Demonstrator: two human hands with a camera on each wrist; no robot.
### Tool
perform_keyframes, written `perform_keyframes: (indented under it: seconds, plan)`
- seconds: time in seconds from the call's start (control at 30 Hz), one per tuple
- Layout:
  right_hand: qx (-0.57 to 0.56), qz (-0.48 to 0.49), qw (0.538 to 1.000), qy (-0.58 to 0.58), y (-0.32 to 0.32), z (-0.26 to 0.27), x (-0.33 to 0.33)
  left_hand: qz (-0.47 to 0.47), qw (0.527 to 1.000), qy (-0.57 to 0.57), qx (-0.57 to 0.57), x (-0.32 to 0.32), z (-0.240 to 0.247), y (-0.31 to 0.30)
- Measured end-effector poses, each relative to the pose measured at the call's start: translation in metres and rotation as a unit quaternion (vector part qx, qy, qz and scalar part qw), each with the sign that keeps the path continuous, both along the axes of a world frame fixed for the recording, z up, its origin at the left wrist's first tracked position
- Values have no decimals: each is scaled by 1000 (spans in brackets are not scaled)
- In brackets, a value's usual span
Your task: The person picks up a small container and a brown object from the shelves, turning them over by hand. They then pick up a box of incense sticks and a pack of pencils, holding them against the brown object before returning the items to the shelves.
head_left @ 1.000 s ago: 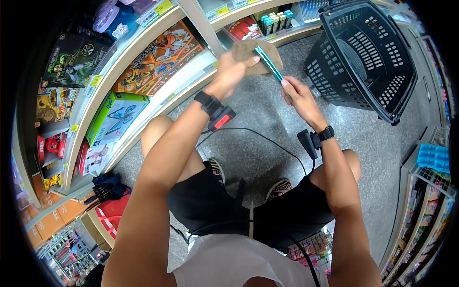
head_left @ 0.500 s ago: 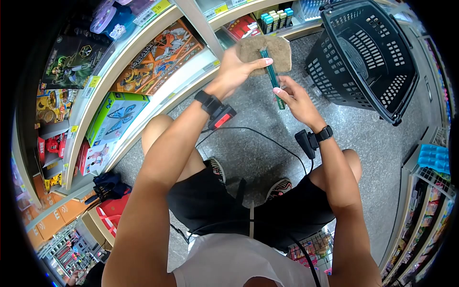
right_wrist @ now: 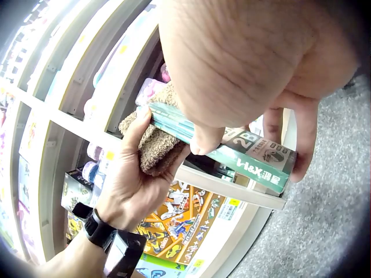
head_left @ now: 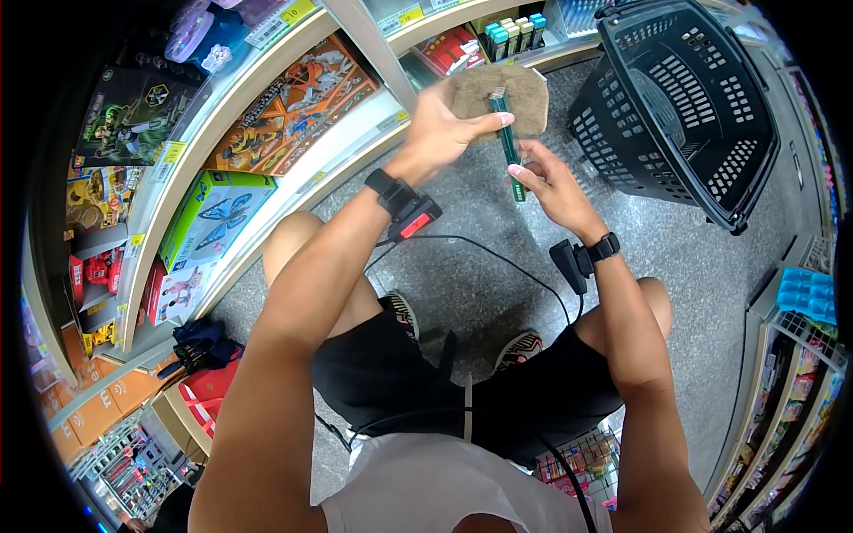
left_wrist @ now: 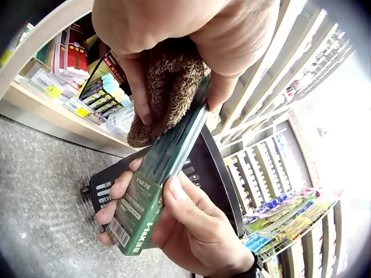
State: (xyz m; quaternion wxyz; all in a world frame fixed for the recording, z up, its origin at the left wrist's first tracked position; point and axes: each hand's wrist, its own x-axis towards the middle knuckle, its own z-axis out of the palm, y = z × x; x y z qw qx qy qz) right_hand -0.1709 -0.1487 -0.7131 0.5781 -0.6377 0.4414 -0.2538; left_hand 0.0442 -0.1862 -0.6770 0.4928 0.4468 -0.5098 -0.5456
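Both hands hold a flat green pack (head_left: 506,142) of what look like pencils. My left hand (head_left: 437,129) grips a brown fuzzy cloth (head_left: 524,93) together with the pack's upper end, its thumb lying across the pack. In the left wrist view the cloth (left_wrist: 174,87) is folded between those fingers. My right hand (head_left: 555,188) pinches the lower end, thumb on one side and fingers on the other. A barcode shows on the printed end of the pack (left_wrist: 133,214). In the right wrist view the pack (right_wrist: 255,162) has its printed label in sight.
A dark shopping basket (head_left: 613,133) stands on the grey floor at the right. Shelves with boxed toys (head_left: 293,107) curve along the left. Small blue and yellow-topped items (head_left: 515,37) sit on the lower shelf ahead. A black cable (head_left: 498,253) hangs between the wrists.
The pack has turned from slanted to nearly upright in the head view, and its printed lower end has come into sight. The cloth and left hand have shifted slightly right.
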Motion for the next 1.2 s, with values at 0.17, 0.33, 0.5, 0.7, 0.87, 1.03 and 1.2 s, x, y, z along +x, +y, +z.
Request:
perform_keyframes:
  seconds: [0.17, 0.33, 0.5, 0.7, 0.87, 1.03, 1.2]
  plan:
    - [2, 5, 1000, -10, -1, -8, 0, -11, 997, -41, -62, -1, -12, -4]
    - [-73, -10, 997, 0, -1, -12, 3, -16, 981, -164, -104, -7, 2, 8]
    - [-139, -28, 989, 50, -1, -5, 7, 6, 973, -184, -137, -12, 8, 17]
    - [-197, -33, 976, 82, -5, -12, 6, -1, 975, -181, -128, -16, 21, 27]
    - [-215, -37, 972, 87, -7, -9, 5, 0, 970, -198, -144, -15, 17, 27]
    - [-223, -45, 966, 120, -7, -5, 4, -4, 961, -218, -169, -16, 16, 28]
    - [-252, -54, 957, 136, -8, -2, 4, -6, 963, -210, -169, -17, 17, 29]
